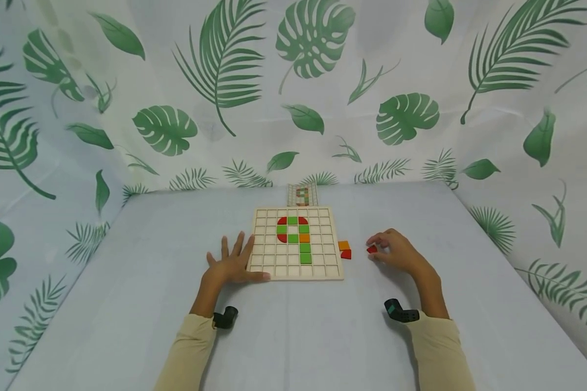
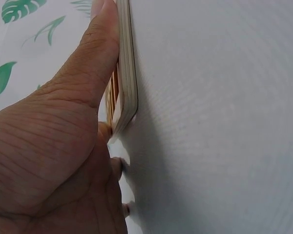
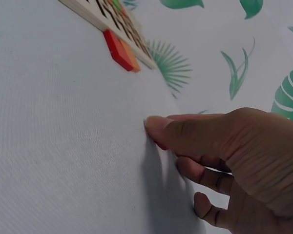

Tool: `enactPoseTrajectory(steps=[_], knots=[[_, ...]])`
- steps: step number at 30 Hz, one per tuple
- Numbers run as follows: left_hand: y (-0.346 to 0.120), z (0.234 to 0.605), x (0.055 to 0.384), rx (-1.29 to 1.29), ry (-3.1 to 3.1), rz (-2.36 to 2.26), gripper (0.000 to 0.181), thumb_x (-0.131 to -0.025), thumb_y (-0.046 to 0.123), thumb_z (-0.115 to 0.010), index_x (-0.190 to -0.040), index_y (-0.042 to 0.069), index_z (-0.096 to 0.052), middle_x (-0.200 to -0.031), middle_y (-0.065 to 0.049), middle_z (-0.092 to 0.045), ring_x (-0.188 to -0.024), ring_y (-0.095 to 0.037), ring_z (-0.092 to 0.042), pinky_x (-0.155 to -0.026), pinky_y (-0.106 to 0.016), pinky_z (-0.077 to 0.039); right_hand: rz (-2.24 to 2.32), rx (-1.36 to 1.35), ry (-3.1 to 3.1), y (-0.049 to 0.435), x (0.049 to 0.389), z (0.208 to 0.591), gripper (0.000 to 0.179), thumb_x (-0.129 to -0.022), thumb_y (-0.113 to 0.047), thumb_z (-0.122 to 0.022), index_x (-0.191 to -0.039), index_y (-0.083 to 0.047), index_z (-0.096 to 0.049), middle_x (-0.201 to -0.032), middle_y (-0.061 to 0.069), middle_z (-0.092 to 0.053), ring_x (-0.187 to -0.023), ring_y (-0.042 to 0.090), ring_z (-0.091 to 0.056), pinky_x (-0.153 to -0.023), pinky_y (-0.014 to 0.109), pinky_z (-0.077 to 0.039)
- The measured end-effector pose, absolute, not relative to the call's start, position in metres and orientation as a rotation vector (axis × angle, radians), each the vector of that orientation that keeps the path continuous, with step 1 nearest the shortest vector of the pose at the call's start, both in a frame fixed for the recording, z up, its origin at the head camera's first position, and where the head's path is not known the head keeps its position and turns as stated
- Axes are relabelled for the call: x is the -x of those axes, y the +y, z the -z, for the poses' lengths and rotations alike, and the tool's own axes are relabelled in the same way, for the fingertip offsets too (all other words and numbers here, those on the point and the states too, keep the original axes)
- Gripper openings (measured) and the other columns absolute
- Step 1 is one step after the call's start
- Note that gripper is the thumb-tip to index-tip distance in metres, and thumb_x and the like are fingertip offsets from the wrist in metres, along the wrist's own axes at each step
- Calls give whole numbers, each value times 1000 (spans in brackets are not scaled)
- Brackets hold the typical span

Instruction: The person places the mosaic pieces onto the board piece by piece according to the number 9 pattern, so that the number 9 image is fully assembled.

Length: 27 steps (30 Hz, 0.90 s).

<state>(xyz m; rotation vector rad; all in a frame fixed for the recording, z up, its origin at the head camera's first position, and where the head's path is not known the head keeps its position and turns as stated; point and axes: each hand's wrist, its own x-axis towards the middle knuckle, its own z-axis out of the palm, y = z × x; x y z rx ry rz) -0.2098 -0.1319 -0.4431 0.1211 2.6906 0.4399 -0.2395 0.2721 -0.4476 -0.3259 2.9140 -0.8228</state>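
Observation:
A wooden grid board [image 1: 274, 260] lies mid-table, with red, green and orange tiles set in its cells in the shape of a 9. My left hand [image 1: 231, 266] rests spread at the board's lower left corner, its thumb [image 2: 90, 58] lying along the near edge. To the right of the board, my right hand [image 1: 396, 251] pinches a red tile [image 1: 372, 249] between thumb and fingers, low over the table. In the right wrist view the thumb hides most of that red tile [image 3: 160, 145].
Beside the board's right edge lie an orange tile [image 1: 343, 245] and a red tile [image 1: 346, 254] with a rounded corner. Behind the board a small pattern card [image 1: 293, 195] shows the same figure. Leaf-printed cloth [image 1: 254, 136] rises behind the table.

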Motion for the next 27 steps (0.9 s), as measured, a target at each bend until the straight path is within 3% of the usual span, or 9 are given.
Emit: enactPoseTrajectory(steps=[13, 27], knots=[[-133, 443, 210, -133, 2694, -452, 113, -79, 69, -65, -159, 21, -2, -166, -10, 10, -147, -46, 18, -107, -78, 0, 902, 229, 2902, 272, 242, 450, 33, -83, -20, -79, -104, 1, -66, -92, 12, -64, -87, 24, -56, -79, 35, -51], [-136, 444, 211, -153, 2695, -470, 114, -78, 70, -65, -159, 21, -1, -165, -9, 11, -147, -46, 19, -107, -78, 1, 866, 294, 2889, 274, 242, 451, 29, -85, -19, -76, -104, 0, -65, -100, 16, -59, -92, 27, -55, -82, 40, -50]])
